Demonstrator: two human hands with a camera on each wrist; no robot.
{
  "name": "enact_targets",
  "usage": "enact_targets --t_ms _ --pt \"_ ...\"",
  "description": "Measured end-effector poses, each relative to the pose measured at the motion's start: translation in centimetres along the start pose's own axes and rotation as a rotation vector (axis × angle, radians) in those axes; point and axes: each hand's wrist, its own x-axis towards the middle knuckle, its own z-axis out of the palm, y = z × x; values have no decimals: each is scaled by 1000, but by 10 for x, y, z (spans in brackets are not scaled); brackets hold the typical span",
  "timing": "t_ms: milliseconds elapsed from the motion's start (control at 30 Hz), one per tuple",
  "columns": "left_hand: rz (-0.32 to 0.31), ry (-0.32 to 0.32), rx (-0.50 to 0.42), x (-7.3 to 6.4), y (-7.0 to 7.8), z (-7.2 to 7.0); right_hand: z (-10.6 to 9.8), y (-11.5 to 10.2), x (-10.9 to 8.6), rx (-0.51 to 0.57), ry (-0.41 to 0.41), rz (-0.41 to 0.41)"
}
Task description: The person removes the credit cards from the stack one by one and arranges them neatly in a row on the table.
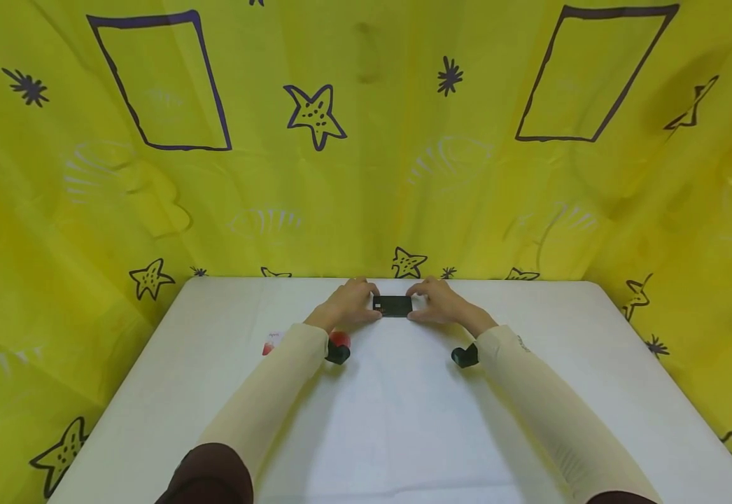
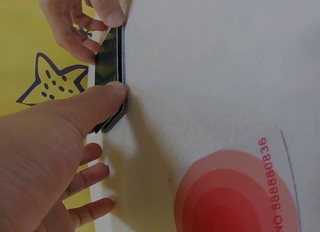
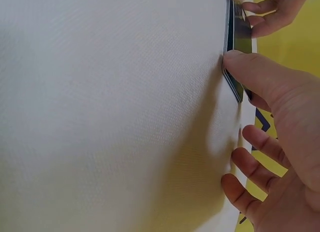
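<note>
Stack of thin dark cards [image 1: 392, 306] sits between two hands near the far edge of the white table [image 1: 397, 434]. From where I stand, the left hand [image 1: 347, 303] pinches one end and the right hand [image 1: 439, 301] the other, thumbs along the near edge, spare fingers clear of it. I'd judge the gathering mostly done: the layers look nearly flush, with a gap showing between some, so a little squaring and then letting go seem left. Whether the stack touches the cloth, I can't tell. A red-and-white card [image 2: 225, 202] lies apart, nearer the left wrist, printed with a number starting NO.8888 and ending 0836. Just beside the left sleeve [image 1: 265, 406], a pale printed piece [image 1: 271, 343] carries small lettering I can't make out; the stack's tiny pale corner mark is unreadable too.
</note>
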Motion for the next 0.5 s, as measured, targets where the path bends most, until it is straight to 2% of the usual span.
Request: enact_targets --t_ms 333,500 --pt "48 9 13 0 -4 -5 -3 -2 2 -31 26 -37" --pt "67 24 20 -2 -4 -8 -7 -4 1 -22 19 -21"
